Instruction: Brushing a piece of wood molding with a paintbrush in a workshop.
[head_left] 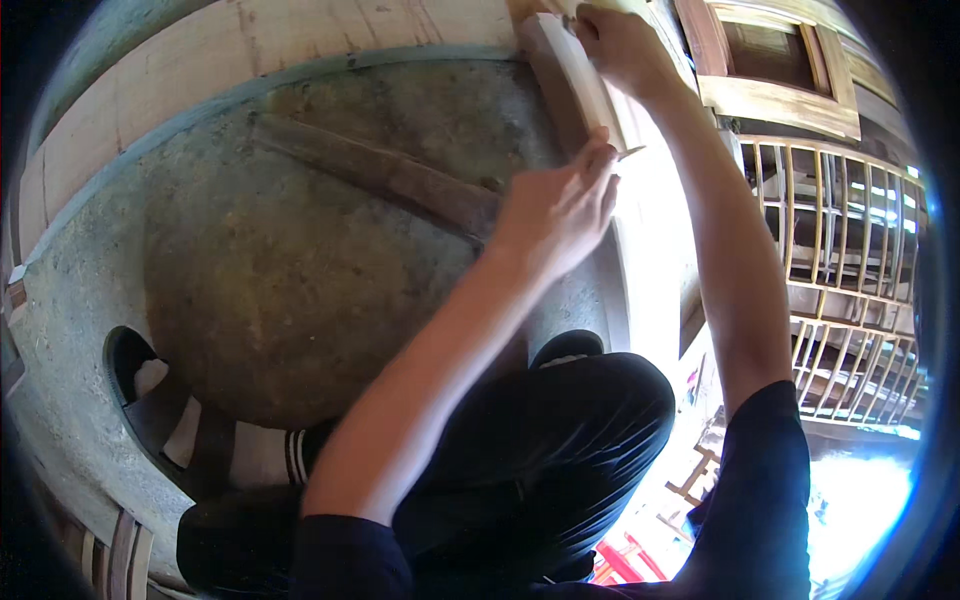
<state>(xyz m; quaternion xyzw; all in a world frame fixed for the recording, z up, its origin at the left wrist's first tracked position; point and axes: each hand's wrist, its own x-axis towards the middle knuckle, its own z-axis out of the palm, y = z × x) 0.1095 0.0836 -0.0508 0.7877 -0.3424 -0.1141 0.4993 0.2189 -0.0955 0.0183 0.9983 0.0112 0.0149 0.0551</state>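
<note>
From my remote seat I see the left hand (560,205) gripping a thin pointed tool (630,153) over a pale wooden beam (582,85), with the right hand (622,45) at its far end (those fingertips are hard to make out). A dark timber (385,175) lies on the floor (290,270) to the left.

Smooth wooden beam (579,85), concrete floor (290,260)

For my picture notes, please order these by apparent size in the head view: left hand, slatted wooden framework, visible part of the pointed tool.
1. Slatted wooden framework, clearly largest
2. Left hand
3. Pointed tool, partly hidden in the grip
</note>
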